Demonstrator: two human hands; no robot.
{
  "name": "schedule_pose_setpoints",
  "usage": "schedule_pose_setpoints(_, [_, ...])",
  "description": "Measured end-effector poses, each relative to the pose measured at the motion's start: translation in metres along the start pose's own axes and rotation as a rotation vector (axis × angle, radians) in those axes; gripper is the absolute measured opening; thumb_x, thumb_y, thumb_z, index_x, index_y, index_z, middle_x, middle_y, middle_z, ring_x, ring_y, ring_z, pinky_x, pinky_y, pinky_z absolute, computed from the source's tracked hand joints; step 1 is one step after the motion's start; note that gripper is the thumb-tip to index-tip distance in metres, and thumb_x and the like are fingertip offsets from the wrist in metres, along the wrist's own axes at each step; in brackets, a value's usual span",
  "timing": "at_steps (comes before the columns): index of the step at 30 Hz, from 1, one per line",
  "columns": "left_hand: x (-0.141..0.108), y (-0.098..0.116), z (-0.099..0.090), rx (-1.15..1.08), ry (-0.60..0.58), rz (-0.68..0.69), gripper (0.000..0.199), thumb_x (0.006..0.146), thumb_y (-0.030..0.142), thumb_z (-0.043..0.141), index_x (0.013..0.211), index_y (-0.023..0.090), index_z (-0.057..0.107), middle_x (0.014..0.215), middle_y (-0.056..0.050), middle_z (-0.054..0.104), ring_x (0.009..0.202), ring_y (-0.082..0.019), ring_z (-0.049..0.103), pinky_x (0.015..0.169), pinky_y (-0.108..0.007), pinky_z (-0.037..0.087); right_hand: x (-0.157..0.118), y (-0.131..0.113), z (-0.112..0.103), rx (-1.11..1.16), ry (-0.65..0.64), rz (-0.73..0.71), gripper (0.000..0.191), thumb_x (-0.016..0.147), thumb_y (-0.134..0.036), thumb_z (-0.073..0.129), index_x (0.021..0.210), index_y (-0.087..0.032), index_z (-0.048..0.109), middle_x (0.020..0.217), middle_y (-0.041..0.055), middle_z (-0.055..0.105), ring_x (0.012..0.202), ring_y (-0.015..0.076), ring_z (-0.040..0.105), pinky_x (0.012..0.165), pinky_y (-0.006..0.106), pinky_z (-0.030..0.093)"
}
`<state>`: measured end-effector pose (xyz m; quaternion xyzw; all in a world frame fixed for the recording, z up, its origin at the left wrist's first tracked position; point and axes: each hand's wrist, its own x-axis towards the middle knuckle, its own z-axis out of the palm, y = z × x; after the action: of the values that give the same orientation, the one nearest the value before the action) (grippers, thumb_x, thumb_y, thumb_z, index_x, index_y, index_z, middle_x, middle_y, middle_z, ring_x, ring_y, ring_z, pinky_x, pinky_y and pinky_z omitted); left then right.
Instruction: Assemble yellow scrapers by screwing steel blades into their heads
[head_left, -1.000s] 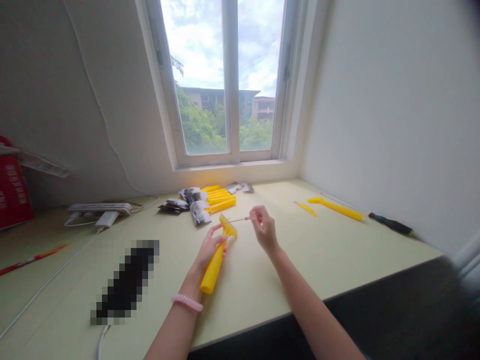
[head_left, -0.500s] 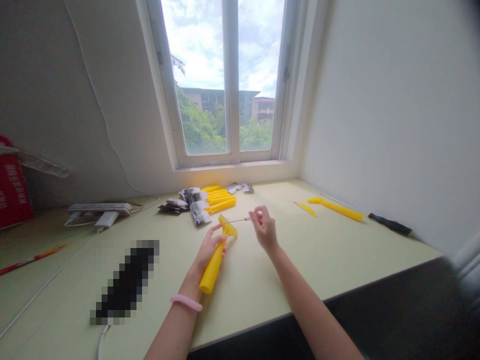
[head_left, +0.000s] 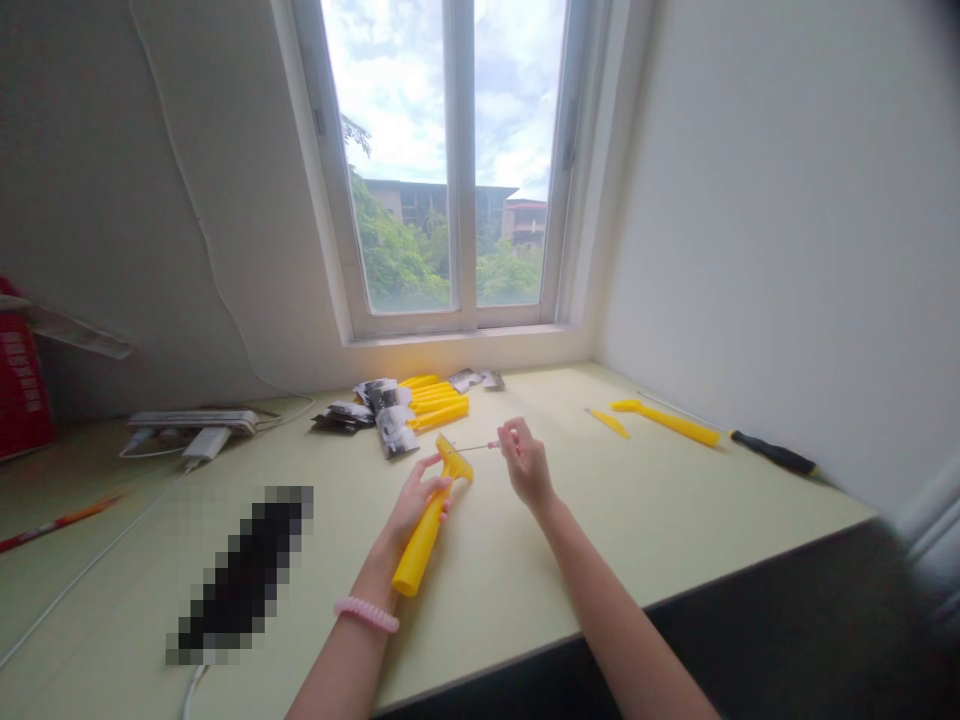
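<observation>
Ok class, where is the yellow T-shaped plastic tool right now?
In the head view, the yellow T-shaped plastic tool is in the left hand, just left of the right hand and the thin pin it pinches.

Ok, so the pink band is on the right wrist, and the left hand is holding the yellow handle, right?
No, the pink band is on the left wrist, as the head view shows; the left hand does hold the yellow handle.
</observation>
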<state>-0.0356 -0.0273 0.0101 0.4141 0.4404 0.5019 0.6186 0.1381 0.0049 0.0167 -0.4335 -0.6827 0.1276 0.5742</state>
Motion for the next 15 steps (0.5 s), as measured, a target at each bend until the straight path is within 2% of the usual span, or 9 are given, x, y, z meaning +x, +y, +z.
schedule_pose_setpoints(5, [-0.0018, 0.0015, 0.0006, -0.018, -0.009, -0.008, 0.049, 0.069, 0.012, 0.052, 0.115, 0.021, 0.036, 0.076, -0.001, 0.056, 0.042, -0.005, 0.047, 0.038, -0.017, 0.035, 0.0020, 0.0017, -0.0004, -0.041, 0.052, -0.063, 0.006, 0.082, -0.025, 0.035, 0.080, -0.021, 0.040, 0.072, -0.0005, 0.049, 0.064, 0.0135, 0.051, 0.059, 0.024, 0.039])
schedule_pose_setpoints(8, [-0.0018, 0.0016, 0.0013, -0.009, -0.012, -0.012, 0.049, 0.069, 0.012, 0.052, 0.116, 0.020, 0.036, 0.073, -0.001, 0.056, 0.041, -0.006, 0.047, 0.037, -0.016, 0.033, 0.0022, 0.0015, -0.0006, 0.004, 0.056, -0.035, 0.007, 0.083, -0.027, 0.039, 0.082, -0.021, 0.040, 0.067, -0.0018, 0.050, 0.057, 0.0120, 0.051, 0.054, 0.022, 0.038])
schedule_pose_setpoints(11, [-0.0018, 0.0017, 0.0012, -0.008, -0.023, -0.017, 0.050, 0.070, 0.012, 0.051, 0.116, 0.019, 0.036, 0.076, -0.002, 0.057, 0.041, -0.006, 0.046, 0.036, -0.016, 0.033, 0.0017, 0.0018, -0.0015, -0.012, 0.047, 0.017, 0.014, 0.084, -0.032, 0.040, 0.075, -0.021, 0.041, 0.056, -0.0043, 0.048, 0.048, 0.0109, 0.048, 0.048, 0.021, 0.033])
schedule_pose_setpoints(13, [-0.0020, 0.0021, 0.0008, -0.015, -0.025, -0.018, 0.051, 0.070, 0.012, 0.051, 0.117, 0.020, 0.035, 0.078, -0.003, 0.057, 0.041, -0.005, 0.047, 0.037, -0.017, 0.034, 0.0019, 0.0025, -0.0019, -0.053, 0.023, 0.022, 0.017, 0.084, -0.032, 0.038, 0.072, -0.021, 0.041, 0.056, -0.0041, 0.047, 0.050, 0.0115, 0.048, 0.049, 0.021, 0.033])
schedule_pose_setpoints(15, [-0.0022, 0.0025, 0.0003, -0.023, -0.019, -0.019, 0.052, 0.070, 0.011, 0.051, 0.118, 0.020, 0.035, 0.079, -0.003, 0.057, 0.042, -0.005, 0.047, 0.038, -0.017, 0.034, 0.0027, 0.0030, -0.0019, -0.070, 0.018, -0.011, 0.014, 0.084, -0.029, 0.036, 0.075, -0.021, 0.042, 0.063, -0.0022, 0.050, 0.057, 0.0130, 0.050, 0.053, 0.022, 0.037])
